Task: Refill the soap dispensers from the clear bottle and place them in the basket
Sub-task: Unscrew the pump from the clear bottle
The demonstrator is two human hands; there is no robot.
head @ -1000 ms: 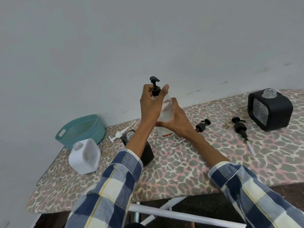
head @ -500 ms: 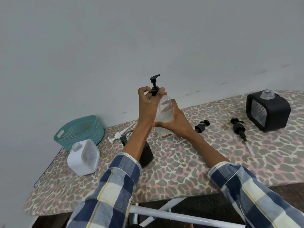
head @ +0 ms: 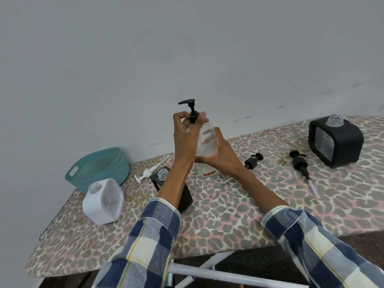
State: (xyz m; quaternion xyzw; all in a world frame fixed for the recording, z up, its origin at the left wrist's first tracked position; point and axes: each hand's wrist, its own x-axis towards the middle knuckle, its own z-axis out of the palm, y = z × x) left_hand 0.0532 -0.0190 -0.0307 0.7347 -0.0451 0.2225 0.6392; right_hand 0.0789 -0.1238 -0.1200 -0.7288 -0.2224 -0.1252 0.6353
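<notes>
- Board (head: 239,221) carries three uncapped dispensers: black cube (head: 340,142), white one (head: 104,201), black one (head: 176,194) behind the left arm; basket (head: 97,169) far left.
- Bottle (head: 206,146) stands mid-board, right hand (head: 220,154) wrapped round its body.
- Pump (head: 192,113): left hand (head: 187,138) pinches its collar. Likely unscrewing; next, lift it clear, then pour.
</notes>
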